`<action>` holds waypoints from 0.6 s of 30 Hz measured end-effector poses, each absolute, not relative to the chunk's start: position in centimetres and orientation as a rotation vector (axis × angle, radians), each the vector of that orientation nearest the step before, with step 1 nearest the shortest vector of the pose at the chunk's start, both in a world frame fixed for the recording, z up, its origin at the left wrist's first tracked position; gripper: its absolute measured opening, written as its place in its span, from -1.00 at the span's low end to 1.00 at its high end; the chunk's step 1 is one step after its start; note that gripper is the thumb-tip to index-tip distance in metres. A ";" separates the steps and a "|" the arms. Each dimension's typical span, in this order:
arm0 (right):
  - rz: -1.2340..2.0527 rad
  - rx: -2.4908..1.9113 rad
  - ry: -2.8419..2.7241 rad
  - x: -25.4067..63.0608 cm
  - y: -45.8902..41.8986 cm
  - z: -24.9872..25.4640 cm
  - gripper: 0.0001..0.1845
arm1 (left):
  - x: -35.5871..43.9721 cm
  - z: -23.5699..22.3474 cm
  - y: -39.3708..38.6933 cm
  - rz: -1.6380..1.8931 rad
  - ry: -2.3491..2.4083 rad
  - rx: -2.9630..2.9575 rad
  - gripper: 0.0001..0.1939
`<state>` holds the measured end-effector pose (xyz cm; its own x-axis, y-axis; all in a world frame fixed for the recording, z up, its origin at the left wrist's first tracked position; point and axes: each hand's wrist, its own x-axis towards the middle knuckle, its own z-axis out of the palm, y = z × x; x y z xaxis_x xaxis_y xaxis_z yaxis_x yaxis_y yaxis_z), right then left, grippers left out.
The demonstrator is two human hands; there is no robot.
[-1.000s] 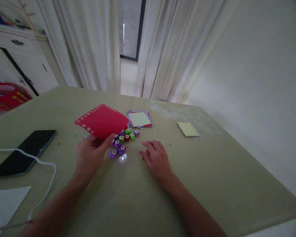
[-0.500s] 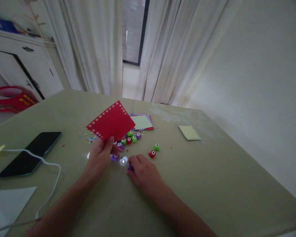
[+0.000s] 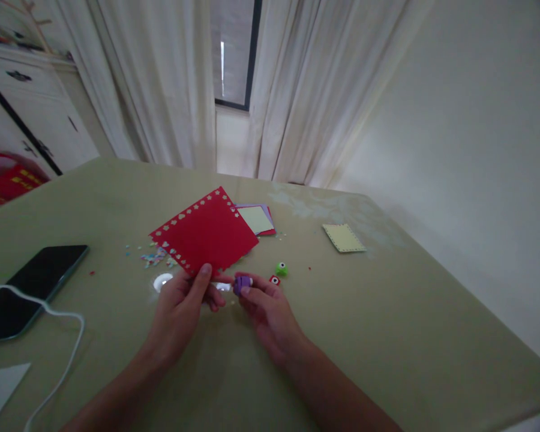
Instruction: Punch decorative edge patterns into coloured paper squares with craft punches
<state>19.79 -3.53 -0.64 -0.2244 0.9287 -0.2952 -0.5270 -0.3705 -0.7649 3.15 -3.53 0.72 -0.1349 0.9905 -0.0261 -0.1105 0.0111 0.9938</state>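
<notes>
My left hand [image 3: 186,303] pinches a red card [image 3: 207,234] by its near edge, thumb on top. Small flower-like cut-outs run along two of the card's sides. Between the thumb and fingers of my right hand [image 3: 270,315] is a small purple craft punch [image 3: 242,285], held just off the card's lower right side. A green punch [image 3: 281,269] and a red punch [image 3: 275,280], each with a white eye, rest on the table beyond my right hand. The raised card hides the cluster of punches behind it.
Several papers [image 3: 256,219] lie stacked behind the card, and a yellowish card with a punched border [image 3: 343,238] is farther right. Paper bits [image 3: 155,258] are scattered at left. A phone [image 3: 36,288], a white cable [image 3: 72,348] and a white sheet [image 3: 2,387] occupy the left side.
My right hand has lifted the purple punch from the table toward the card. My left hand has brought the red card slightly nearer, and the view has shifted a little right.
</notes>
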 end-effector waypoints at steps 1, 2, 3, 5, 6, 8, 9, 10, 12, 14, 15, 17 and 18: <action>1.822 -0.902 -0.609 19.9 -3.6 -0.5 -0.65 | 3.3 0.8 -3.7 1.343 1.226 1.046 -0.57; 1.865 -0.881 -0.573 19.9 -3.7 -0.3 -0.63 | 3.4 0.8 -3.8 1.347 1.218 1.045 -0.58; 1.903 -0.856 -0.546 20.0 -3.8 -0.2 -0.60 | 3.6 0.9 -3.9 1.354 1.209 1.046 -0.58; 1.946 -0.801 -0.525 20.0 -3.9 0.0 -0.57 | 3.7 1.0 -4.0 1.365 1.199 1.049 -0.58; 1.951 -0.781 -0.524 19.9 -4.0 0.0 -0.55 | 3.7 1.0 -4.0 1.367 1.199 1.052 -0.58; 1.935 -0.772 -0.533 19.9 -4.0 0.1 -0.51 | 3.7 1.0 -3.9 1.365 1.209 1.064 -0.57; 1.913 -0.777 -0.539 19.9 -3.9 0.1 -0.50 | 3.7 1.0 -3.9 1.361 1.216 1.074 -0.58; 1.889 -0.785 -0.549 19.9 -3.9 0.1 -0.49 | 3.6 1.0 -3.9 1.361 1.225 1.083 -0.58; 1.839 -0.803 -0.575 19.9 -3.7 0.1 -0.48 | 3.5 1.0 -3.9 1.362 1.245 1.100 -0.59; 1.800 -0.829 -0.600 19.9 -3.6 0.1 -0.49 | 3.4 1.0 -3.9 1.364 1.260 1.115 -0.59; 1.787 -0.845 -0.606 19.9 -3.6 0.0 -0.49 | 3.4 1.0 -3.9 1.365 1.263 1.120 -0.59; 1.772 -0.877 -0.602 19.9 -3.5 -0.1 -0.51 | 3.5 1.0 -4.0 1.360 1.262 1.127 -0.58; 1.766 -0.890 -0.601 19.8 -3.5 -0.2 -0.52 | 3.5 1.0 -4.0 1.355 1.257 1.130 -0.58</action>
<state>19.85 -3.54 -0.18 -0.2021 0.9362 -0.2875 -0.5667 -0.3512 -0.7453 3.49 -4.01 0.97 -0.1366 0.9902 0.0288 -0.0454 -0.0353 0.9983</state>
